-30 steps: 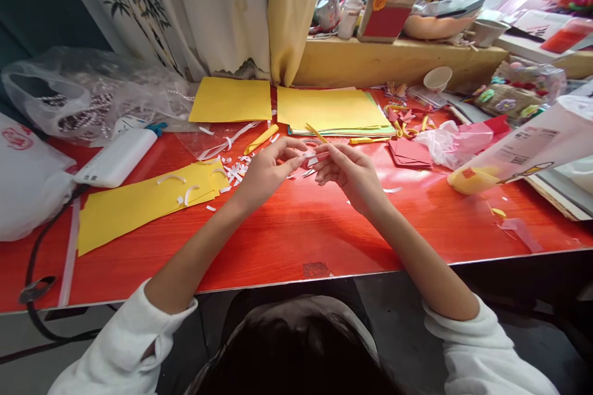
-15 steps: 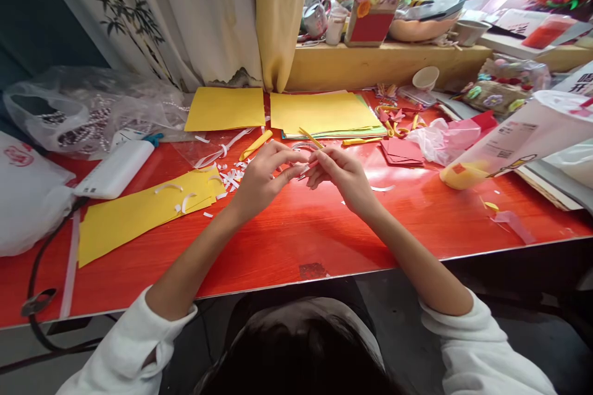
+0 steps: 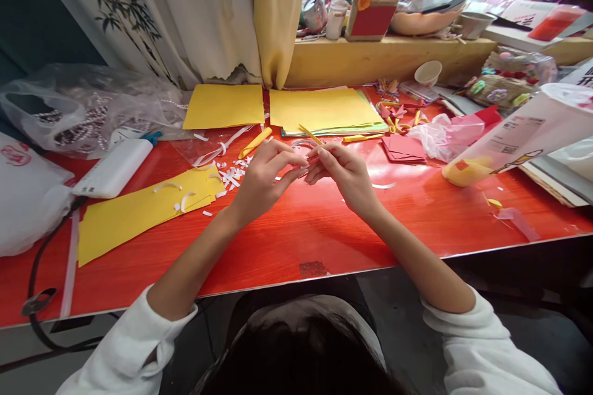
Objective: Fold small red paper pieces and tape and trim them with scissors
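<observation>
My left hand [image 3: 267, 176] and my right hand [image 3: 343, 174] meet above the red table [image 3: 296, 228], fingertips nearly touching. Both are closed in a pinch. What sits between the fingers is small and mostly hidden; a bit of red shows there. A thin yellow strip [image 3: 309, 133] slants up from the right fingertips, and I cannot tell whether it is held or lies behind them. Just beyond the fingers is a pale ring [image 3: 302, 144], partly covered. White paper snippets [image 3: 231, 178] and a rolled yellow paper tube [image 3: 256, 142] lie beside my left hand.
Yellow sheets [image 3: 225, 106] and a paper stack [image 3: 319, 110] lie at the back. Yellow strips [image 3: 139, 216] and a white power bank-like block [image 3: 113, 168] are left. Red paper squares [image 3: 404, 148], a tilted plastic cup [image 3: 514, 136] and plastic bags [image 3: 32, 197] flank the sides.
The fingers have shifted slightly against each other, with the left fingertips a little farther from the right thumb. The view has moved a little; the things on the table stay put.
</observation>
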`<state>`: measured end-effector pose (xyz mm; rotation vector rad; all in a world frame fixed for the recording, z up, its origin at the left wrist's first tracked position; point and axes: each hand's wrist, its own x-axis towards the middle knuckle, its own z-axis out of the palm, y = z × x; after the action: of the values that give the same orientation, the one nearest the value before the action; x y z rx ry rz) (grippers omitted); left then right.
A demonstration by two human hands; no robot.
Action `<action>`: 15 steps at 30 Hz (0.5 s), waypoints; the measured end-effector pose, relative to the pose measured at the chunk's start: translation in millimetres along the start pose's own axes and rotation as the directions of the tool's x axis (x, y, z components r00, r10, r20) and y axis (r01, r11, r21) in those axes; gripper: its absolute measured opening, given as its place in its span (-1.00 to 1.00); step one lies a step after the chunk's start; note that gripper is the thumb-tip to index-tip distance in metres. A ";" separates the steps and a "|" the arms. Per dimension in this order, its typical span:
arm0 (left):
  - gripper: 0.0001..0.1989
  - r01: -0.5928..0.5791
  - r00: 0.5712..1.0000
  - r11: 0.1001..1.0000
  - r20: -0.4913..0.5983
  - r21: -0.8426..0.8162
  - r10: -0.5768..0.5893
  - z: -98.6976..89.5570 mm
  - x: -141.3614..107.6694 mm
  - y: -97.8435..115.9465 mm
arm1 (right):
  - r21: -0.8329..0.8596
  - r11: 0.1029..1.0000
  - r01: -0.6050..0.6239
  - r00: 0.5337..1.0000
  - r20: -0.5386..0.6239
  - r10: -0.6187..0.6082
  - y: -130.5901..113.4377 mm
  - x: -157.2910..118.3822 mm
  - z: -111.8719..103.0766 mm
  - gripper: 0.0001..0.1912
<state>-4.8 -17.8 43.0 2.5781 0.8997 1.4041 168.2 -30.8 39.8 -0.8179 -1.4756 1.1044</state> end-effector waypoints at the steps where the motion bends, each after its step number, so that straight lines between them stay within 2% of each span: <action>1: -0.93 -0.013 1.000 1.000 -0.007 0.004 0.013 0.2 -0.2 0.1 | -0.003 1.000 0.003 1.000 -0.002 -0.003 -0.1 -0.1 0.2 -0.74; 9: -0.98 -0.033 0.999 0.998 -0.018 0.049 0.034 0.5 -0.3 0.4 | -0.054 0.993 0.106 0.993 -0.039 -0.108 1.5 -3.2 4.1 -0.80; 15: -0.92 0.078 0.995 0.997 -0.057 0.028 -0.076 1.4 -1.9 3.3 | -0.200 0.962 0.185 0.974 -0.092 -0.207 3.2 -6.4 5.7 -0.81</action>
<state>-3.0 -21.3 41.9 2.5071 1.0241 1.4598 163.6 -36.8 34.6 -0.8316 -1.5470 0.7655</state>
